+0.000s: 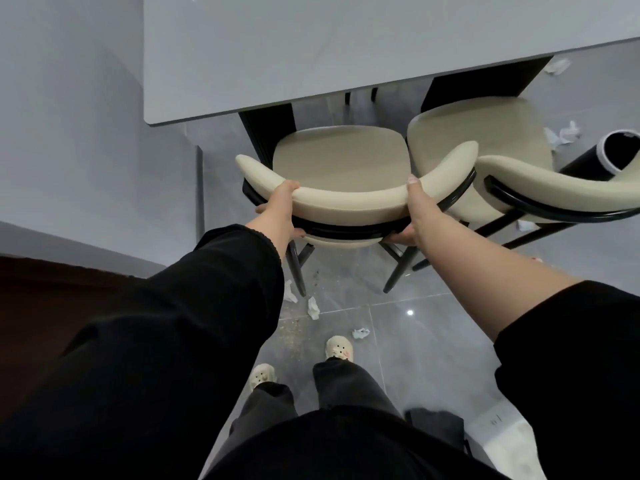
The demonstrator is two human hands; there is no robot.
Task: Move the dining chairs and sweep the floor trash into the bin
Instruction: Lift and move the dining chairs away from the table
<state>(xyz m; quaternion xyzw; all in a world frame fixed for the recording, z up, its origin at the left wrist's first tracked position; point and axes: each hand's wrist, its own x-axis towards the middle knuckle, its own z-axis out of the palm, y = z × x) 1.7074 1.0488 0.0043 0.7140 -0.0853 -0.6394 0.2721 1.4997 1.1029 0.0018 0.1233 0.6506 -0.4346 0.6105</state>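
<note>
The chair (pixel 341 161) stands straight ahead of the person, its seat front just under the edge of the grey tabletop (pixel 311 46), its curved backrest (pixel 349 200) nearest the body. The backrest's long axis runs left to right across the person. The left hand (pixel 282 211) grasps it toward the left end and the right hand (pixel 414 213) toward the right. On each, the thumb lies over the cream padding and the fingers (pixel 398 238) curl under the black frame rail. Both hands look about equally near, so the chair sits between them, seat pointing away.

This reads as the first chair being drawn out. The move turns on pulling along the seat's line, back toward the shoes (pixel 339 348), not sideways. To the right the backrest tip overlaps the second chair (pixel 485 133), which stands just beside it; whether they touch I cannot tell. A twist to the right would likely knock the two together.

Paper scraps (pixel 313 308) lie on the floor (pixel 415 327) by the chair's rear legs, with fine crumbs near them, right in the pull path. More paper (pixel 564 135) lies beyond the second chair, near the black bin (pixel 606 157). Its mouth tilts up and right; standing or tipped, I cannot tell. No broom is in view.
</note>
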